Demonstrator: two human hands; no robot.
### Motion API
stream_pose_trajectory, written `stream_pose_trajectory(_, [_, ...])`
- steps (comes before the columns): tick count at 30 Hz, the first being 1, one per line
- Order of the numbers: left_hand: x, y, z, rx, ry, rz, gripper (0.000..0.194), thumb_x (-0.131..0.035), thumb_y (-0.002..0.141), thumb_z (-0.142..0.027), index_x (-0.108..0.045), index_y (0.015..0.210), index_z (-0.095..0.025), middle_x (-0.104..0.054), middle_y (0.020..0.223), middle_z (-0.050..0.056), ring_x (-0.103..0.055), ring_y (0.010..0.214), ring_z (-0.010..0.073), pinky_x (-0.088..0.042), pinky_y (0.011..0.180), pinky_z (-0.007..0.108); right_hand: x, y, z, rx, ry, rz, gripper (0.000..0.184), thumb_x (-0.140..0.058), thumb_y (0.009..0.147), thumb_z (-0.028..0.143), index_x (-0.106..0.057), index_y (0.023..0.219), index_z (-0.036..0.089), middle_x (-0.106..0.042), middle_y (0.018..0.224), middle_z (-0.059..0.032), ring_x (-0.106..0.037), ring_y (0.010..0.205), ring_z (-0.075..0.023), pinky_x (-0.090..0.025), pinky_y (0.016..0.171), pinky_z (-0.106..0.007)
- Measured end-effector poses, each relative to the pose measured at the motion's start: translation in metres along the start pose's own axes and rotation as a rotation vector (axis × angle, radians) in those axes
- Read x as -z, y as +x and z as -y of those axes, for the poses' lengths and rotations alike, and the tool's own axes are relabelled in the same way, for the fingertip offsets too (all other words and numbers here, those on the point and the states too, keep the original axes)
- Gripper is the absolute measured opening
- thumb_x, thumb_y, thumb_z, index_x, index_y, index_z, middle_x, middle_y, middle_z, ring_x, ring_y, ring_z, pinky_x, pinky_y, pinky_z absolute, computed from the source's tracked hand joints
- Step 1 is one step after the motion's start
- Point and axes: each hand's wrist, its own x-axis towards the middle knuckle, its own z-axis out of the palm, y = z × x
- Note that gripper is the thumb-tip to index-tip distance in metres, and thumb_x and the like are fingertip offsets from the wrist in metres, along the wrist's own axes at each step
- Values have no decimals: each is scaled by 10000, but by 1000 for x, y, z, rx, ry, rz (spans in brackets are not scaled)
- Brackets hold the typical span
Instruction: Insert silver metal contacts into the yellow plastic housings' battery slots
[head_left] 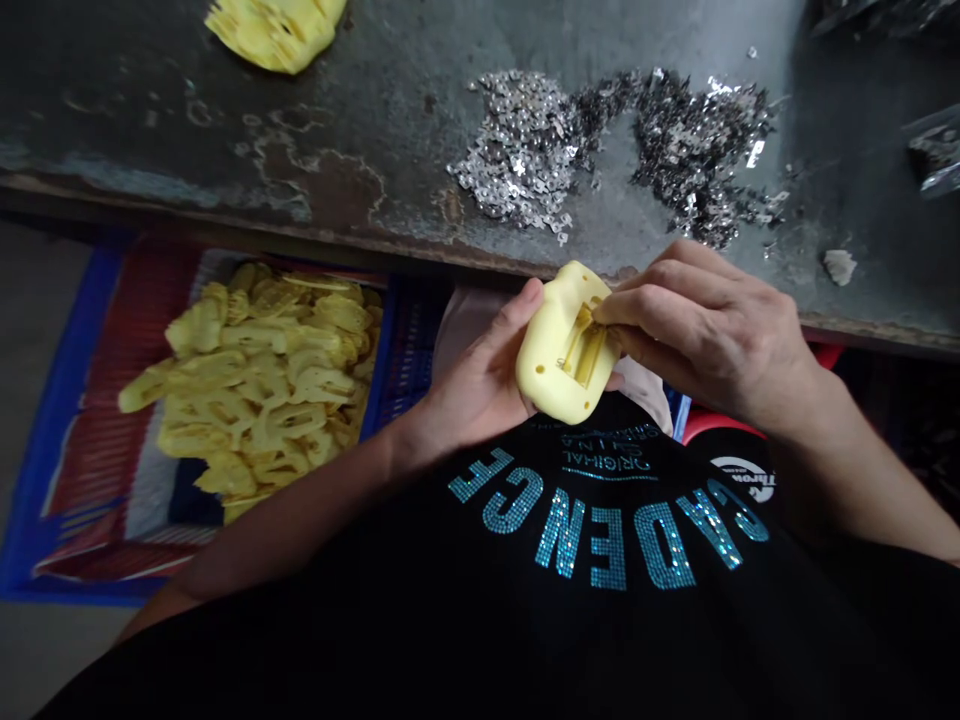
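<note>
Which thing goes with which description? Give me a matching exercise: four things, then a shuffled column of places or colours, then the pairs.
1. Casing
2. Metal bits
3. Crate
4. Shirt

A. Heaped on the table
B. Black
C. In the left hand
D. Blue

Pairs: 1-C, 2-A, 3-D, 4-B

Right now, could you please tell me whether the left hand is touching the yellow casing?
Touching: the head view plainly shows the left hand holding the yellow casing, its thumb laid against the casing's edge.
</note>
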Motion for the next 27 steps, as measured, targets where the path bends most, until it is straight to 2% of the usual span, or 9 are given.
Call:
stream_pose_trajectory(3, [4, 3, 0, 1, -1, 17, 666, -825, 1043, -648, -743, 1563, -239, -881, 1310, 157, -862, 1245, 453, -785, 706, 427, -3, -4, 1, -22, 33, -95, 203, -602, 1227, 313, -779, 1147, 254, -822, 1040, -34, -740, 924, -209, -640, 841, -397])
stream_pose_trajectory(6, [5, 4, -1, -11, 8, 57, 652, -845, 1014, -664, -780, 1490, -222, -888, 1258, 165, -862, 1230, 458, -789, 729, 444, -9, -9, 2, -67, 58, -188, 147, -638, 1197, 241, -778, 1157, 262, -845, 1059, -32, -746, 912, -206, -616, 815, -393])
stream_pose_trajectory(11, [3, 3, -4, -13, 25, 99, 652, -868, 974, -670, -797, 1426, -206, -872, 1382, 172, -819, 1350, 492, -765, 663, 400, -28, -20, 3, -18, 1, -274, 169, -681, 1170, 236, -786, 1293, 286, -876, 1195, -62, -742, 937, -226, -599, 829, -412])
stream_pose_trajectory(16, [0, 3, 0, -62, 16, 121, 624, -854, 973, -678, -806, 1392, -219, -837, 1514, 153, -698, 1540, 532, -795, 887, 520, -44, -31, 5, -43, -70, -357, 262, -716, 1144, 251, -782, 1382, 338, -881, 1184, -64, -754, 928, -245, -561, 783, -426])
stream_pose_trajectory(20, [-2, 0, 3, -79, 44, 117, 663, -869, 969, -676, -794, 1430, -204, -842, 1516, 146, -679, 1565, 527, -785, 953, 541, -45, -33, 8, -58, -61, -406, 250, -704, 1149, 241, -792, 1357, 347, -883, 1153, -51, -752, 906, -234, -545, 769, -421])
stream_pose_trajectory(27, [-4, -4, 9, -92, 65, 77, 716, -864, 983, -674, -753, 1528, -224, -848, 1516, 131, -726, 1518, 504, -790, 844, 481, -48, -38, 10, 7, -97, -483, 294, -737, 1104, 149, -803, 1355, 286, -907, 1177, -68, -769, 883, -227, -577, 748, -397])
